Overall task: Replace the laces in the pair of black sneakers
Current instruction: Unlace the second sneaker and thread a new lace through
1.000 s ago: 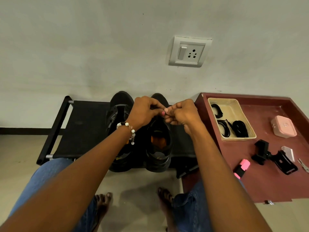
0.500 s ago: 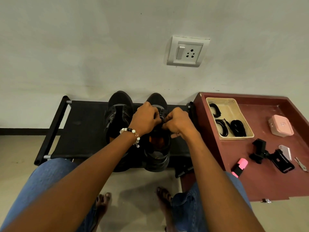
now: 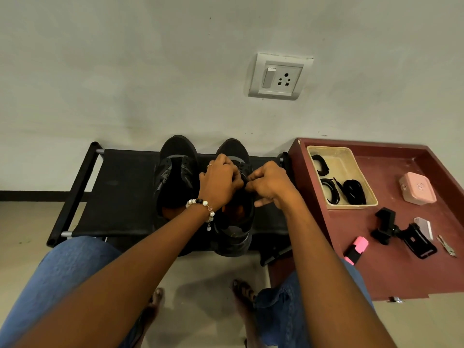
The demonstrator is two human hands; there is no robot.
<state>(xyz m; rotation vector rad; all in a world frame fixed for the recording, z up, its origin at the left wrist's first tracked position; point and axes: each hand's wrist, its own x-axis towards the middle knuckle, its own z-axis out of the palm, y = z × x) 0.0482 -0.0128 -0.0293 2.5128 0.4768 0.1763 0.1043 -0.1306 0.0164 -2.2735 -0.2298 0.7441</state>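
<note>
Black and soft, the thin sneaker lace [image 3: 244, 180] will flop and slip, so pinch it near its stiff tip. Your left hand [image 3: 221, 183] and right hand [image 3: 270, 184] both curl over the right black sneaker [image 3: 234, 222] on the black fabric rack [image 3: 120, 192], apparently pinching lace.

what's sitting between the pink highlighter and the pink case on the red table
In the head view, a black clip-style holder lies between the pink highlighter and the pink case, on the red table.
</note>
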